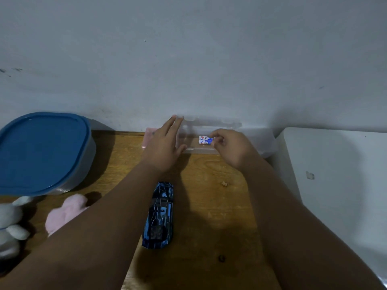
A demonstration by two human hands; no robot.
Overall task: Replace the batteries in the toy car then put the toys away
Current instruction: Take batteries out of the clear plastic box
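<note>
A blue and black toy car [160, 214] lies on the wooden table [211, 197], pointing away from me, between my two forearms. At the back by the wall stands a clear plastic box [257, 139] with its lid up. My left hand [165, 145] rests with straight fingers against the box's left end. My right hand [230, 145] pinches a blue, white and red pack of batteries [205, 140] inside the box.
A large clear tub with a blue lid [41, 151] stands at the left. A pink plush toy [67, 212] and a white plush toy [12, 222] lie in front of it. A white surface [339, 176] adjoins the table on the right.
</note>
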